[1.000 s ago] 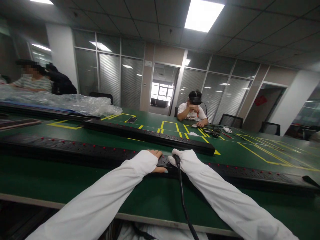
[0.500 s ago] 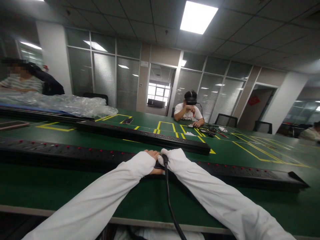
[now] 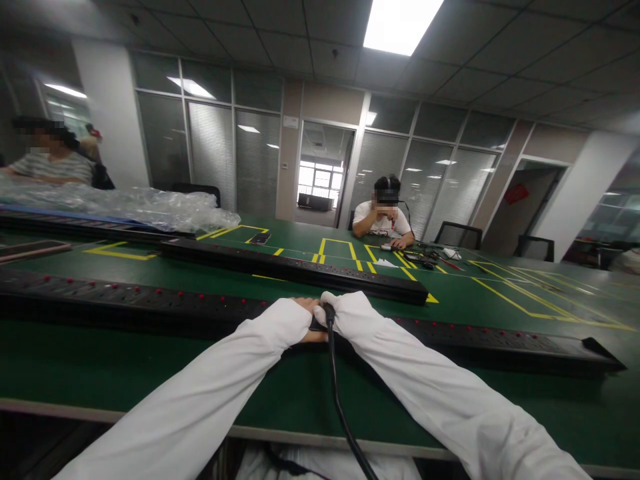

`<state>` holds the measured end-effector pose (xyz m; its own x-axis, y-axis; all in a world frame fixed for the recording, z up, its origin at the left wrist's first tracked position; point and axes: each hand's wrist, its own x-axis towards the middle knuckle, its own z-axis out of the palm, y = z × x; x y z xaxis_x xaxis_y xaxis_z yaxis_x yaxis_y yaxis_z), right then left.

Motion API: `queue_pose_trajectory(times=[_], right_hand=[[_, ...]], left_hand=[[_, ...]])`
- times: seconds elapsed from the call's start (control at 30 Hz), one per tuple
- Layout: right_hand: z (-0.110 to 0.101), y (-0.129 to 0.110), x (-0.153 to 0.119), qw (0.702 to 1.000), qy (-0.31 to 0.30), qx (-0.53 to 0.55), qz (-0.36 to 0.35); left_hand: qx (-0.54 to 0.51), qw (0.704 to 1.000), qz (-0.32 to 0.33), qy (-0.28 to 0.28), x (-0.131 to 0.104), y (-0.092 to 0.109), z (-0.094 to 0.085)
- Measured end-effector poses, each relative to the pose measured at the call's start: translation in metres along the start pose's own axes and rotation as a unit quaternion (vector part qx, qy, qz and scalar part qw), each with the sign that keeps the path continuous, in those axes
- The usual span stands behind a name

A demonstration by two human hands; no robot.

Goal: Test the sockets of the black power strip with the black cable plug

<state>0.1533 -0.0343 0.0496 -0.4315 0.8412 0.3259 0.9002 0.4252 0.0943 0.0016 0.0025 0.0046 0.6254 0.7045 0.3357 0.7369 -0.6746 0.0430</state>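
Observation:
Across the green table in front of me lies a long black power strip, with a row of red dots along its top. My left hand is closed around the strip's middle, fingers over the far side and thumb at the near side. Right beside it, my right hand, in a whitish glove, grips a black plug against the strip's top. From the plug a black cable hangs towards me over the table edge. Whether the plug sits in a socket is hidden by my hands.
Behind lies a second black power strip. Clear plastic wrap covers more strips at far left, near a phone. Another phone lies further back. A person sits opposite beside cables; another person is at left.
The view has shifted slightly, so the scene sits a little further right. Both hands keep their place on the strip, with the plug still held.

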Motion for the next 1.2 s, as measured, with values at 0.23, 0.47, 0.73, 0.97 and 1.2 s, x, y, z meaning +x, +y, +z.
queue_pose_trajectory(times=[0.23,0.47,0.73,0.97,1.2], right_hand=[[-0.001,0.001,-0.003,1.000,-0.014,0.010,0.001],[0.004,0.004,-0.003,0.999,-0.016,0.029,0.002],[0.005,0.004,0.002,0.996,-0.034,0.065,0.046],[0.006,0.006,-0.001,0.996,-0.029,0.079,0.038],[-0.004,-0.002,-0.007,0.997,-0.034,0.054,0.049]], left_hand=[[0.019,1.000,0.003,-0.004,-0.002,0.001,-0.003],[0.013,1.000,-0.002,-0.008,-0.004,0.003,-0.006],[0.014,1.000,-0.006,-0.003,-0.004,0.004,-0.008],[0.014,1.000,-0.003,0.006,-0.005,0.004,-0.007],[0.009,1.000,-0.004,-0.011,-0.004,0.004,-0.008]])
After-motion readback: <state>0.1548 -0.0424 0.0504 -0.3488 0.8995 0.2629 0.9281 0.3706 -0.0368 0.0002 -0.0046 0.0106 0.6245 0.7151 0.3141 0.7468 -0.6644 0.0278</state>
